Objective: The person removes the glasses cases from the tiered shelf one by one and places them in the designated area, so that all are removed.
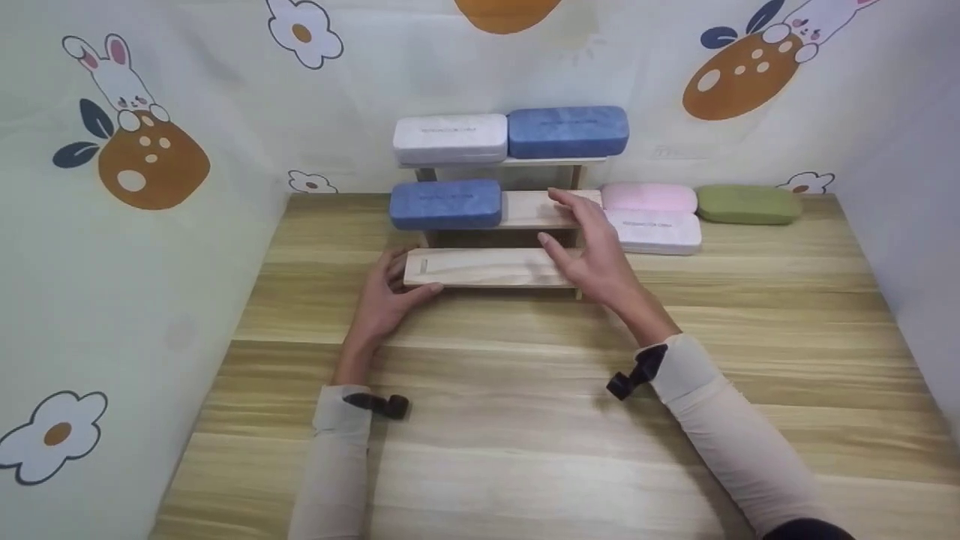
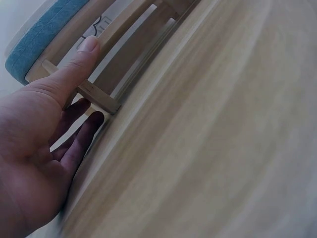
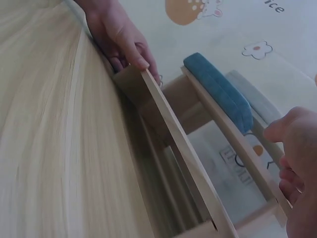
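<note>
A stepped wooden rack (image 1: pixel 491 268) with three tiers stands at the back of the table. My left hand (image 1: pixel 379 304) grips the left end of its lowest tier, thumb along the front edge and fingers round the side. Over the right end hovers my right hand (image 1: pixel 600 262), its fingers spread and holding nothing; whether it touches the wood I cannot tell. A blue glasses case (image 1: pixel 445 204) lies on the left of the middle tier. On the top tier, a white glasses case (image 1: pixel 450 139) sits beside another blue glasses case (image 1: pixel 568 131).
Right of the rack, a pink case (image 1: pixel 649 197) lies behind a white case (image 1: pixel 654 231), with a green case (image 1: pixel 748 204) farther right. A printed wall covering (image 1: pixel 360 97) rises behind and left of the wooden table (image 1: pixel 495 420).
</note>
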Demonstrator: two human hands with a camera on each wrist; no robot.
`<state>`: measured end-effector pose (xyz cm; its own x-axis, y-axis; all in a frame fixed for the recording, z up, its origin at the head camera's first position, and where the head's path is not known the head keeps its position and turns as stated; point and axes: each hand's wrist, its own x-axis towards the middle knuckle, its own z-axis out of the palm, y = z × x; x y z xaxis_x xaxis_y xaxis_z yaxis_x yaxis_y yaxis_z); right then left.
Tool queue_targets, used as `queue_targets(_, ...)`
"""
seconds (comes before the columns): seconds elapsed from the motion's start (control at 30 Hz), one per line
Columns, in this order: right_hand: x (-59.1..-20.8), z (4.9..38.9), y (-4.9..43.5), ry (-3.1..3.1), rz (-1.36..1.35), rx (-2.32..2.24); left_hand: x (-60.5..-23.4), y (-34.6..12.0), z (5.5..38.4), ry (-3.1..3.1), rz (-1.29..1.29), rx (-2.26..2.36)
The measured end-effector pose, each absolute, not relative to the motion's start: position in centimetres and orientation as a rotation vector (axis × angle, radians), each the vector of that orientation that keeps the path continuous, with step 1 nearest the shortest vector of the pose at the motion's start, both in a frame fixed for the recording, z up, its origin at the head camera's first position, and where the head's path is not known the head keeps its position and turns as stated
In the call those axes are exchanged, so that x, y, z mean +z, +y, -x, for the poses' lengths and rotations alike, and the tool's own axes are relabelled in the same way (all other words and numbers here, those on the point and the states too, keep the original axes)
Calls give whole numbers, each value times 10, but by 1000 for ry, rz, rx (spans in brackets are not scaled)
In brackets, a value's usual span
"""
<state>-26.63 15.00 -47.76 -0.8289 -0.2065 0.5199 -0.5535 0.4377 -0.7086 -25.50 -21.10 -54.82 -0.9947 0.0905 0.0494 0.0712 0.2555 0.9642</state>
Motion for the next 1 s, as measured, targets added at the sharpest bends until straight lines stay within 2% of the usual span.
queue_targets(0.5, -461, 281, 98, -2566, -552, 1272, -550, -211, 255, 2468, -189, 1926)
queue_targets(1.0, -454, 290, 74, -2703, -491, 1259, -548, -211, 255, 2475, -193, 1916)
